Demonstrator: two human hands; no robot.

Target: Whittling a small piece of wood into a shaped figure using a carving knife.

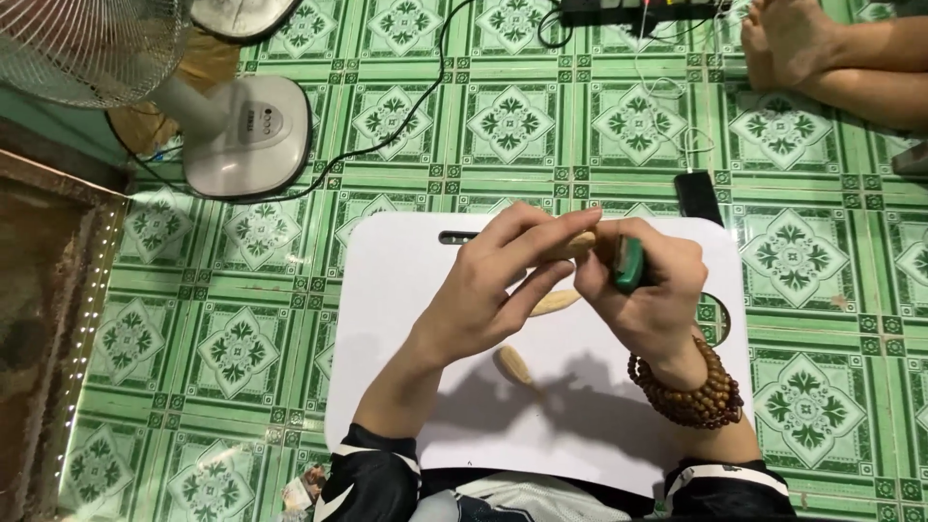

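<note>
Over the white plastic lap bench (406, 290), both hands meet near its far edge. The left hand (503, 280) has its fingers closed around a small pale tan wooden piece (578, 244), pinching it up off the board, one end poking out past the fingertips. The right hand (650, 290) is wrapped tight on a green-handled tool (628, 265), pressed right against that wooden piece; the tool's working end is hidden between the hands. A stack of brown wooden bead bracelets (698, 387) circles the right wrist.

Two more pale wooden pieces lie on the bench: one (556, 303) just under the left fingers, another (514, 368) nearer the body, below the left palm.

All of this sits on a green patterned tile floor (242, 348). A white standing fan (242, 130) is at the far left with a black cable (425, 106) trailing away, a black phone (697, 197) lies just beyond the bench's right corner, and another person's bare feet (788, 43) rest at the top right.
</note>
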